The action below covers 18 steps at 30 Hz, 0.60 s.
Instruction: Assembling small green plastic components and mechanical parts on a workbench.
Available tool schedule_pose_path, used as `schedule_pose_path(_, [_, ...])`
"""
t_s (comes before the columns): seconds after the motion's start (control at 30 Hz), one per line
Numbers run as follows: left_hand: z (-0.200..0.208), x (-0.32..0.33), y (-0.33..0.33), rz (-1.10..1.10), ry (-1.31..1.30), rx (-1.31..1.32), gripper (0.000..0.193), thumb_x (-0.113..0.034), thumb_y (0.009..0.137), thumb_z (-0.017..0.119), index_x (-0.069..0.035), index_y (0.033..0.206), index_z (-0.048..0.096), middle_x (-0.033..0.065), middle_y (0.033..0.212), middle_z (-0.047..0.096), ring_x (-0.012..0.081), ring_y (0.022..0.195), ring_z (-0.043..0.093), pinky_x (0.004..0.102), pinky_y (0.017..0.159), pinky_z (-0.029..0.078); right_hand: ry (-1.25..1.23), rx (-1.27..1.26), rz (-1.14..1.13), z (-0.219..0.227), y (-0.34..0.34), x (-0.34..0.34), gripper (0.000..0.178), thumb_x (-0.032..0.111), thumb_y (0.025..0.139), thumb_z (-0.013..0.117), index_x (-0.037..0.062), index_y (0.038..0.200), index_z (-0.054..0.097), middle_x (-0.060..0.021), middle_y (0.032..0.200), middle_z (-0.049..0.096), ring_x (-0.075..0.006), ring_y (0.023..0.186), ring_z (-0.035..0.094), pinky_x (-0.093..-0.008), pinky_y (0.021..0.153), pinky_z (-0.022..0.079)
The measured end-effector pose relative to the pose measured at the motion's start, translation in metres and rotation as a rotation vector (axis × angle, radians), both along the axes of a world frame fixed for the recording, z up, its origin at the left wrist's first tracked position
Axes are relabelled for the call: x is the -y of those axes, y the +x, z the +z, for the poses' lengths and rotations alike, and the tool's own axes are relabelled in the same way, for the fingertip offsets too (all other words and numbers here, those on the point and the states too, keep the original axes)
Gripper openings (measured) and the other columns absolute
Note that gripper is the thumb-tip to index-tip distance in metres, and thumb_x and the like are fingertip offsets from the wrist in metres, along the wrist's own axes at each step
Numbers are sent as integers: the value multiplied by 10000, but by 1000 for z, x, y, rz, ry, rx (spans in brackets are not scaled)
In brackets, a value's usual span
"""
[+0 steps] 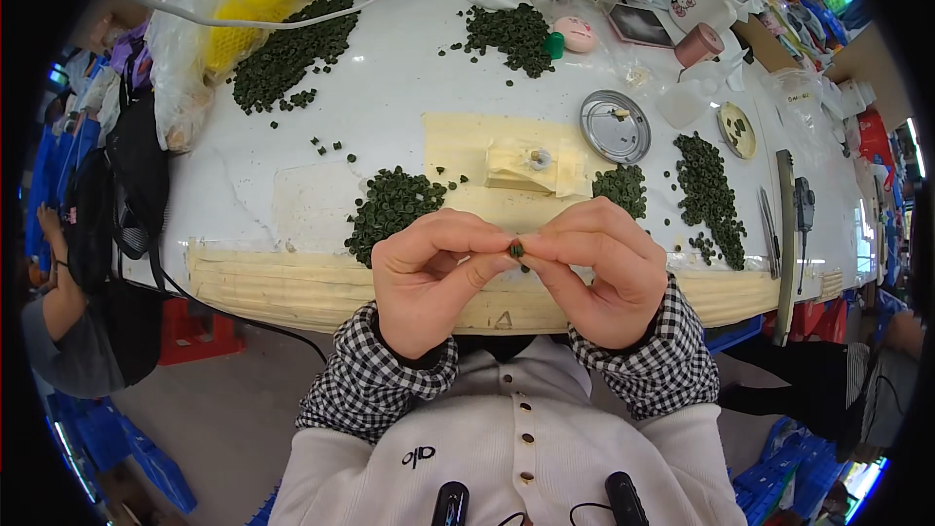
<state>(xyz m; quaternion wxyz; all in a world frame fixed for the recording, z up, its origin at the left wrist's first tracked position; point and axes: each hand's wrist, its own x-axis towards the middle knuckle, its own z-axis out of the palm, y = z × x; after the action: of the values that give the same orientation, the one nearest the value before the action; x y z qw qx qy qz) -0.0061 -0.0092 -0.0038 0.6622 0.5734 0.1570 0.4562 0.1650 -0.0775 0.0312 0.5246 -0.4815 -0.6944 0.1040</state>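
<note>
Between my two hands, over the table's front edge, is one small dark green piece [516, 248], too small to make out its exact kind. My left hand [438, 278] pinches it with thumb and index finger from the left. From the right, the thumb and index finger of my right hand [604, 268] close on the same piece. A pile of similar dark green pieces [397, 205] lies beside my left hand. Behind my right hand sits a smaller green pile [623, 187]. A tape-wrapped block [531, 168] stands just beyond my fingers.
More green piles lie at the back left [297, 49], back middle [511, 37] and right [709, 195]. A round metal lid [616, 127] rests behind the block. Tweezers [769, 224] and a long flat bar [786, 244] lie at the right. Other people are at both sides.
</note>
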Motion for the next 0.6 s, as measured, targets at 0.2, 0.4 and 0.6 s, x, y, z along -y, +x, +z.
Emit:
schedule_pose_path(0.2, [0, 1, 1, 4, -4, 8, 192, 126, 788, 679, 33, 956, 672, 116, 930, 665, 153, 840, 622, 260, 732, 495, -4, -4, -4, 0, -1, 0, 241, -61, 723, 732, 22, 946, 696, -71, 837, 648, -205, 734, 627, -282, 625, 495])
schedule_pose_path(0.4, [-1, 0, 0, -9, -6, -3, 186, 128, 791, 675, 36, 954, 672, 120, 935, 663, 155, 845, 625, 261, 738, 502, -15, 23, -4, 1, 1, 0, 236, -57, 720, 735, 23, 938, 694, -73, 837, 648, -210, 729, 623, -288, 628, 496])
schedule_pose_path(0.6, [0, 0, -2, -8, 23, -27, 214, 125, 791, 677, 42, 988, 674, 131, 954, 663, 167, 884, 633, 270, 778, 511, 10, 30, -4, 0, 1, 0, 242, -56, 714, 738, 25, 937, 695, -74, 837, 646, -215, 735, 625, -298, 643, 501])
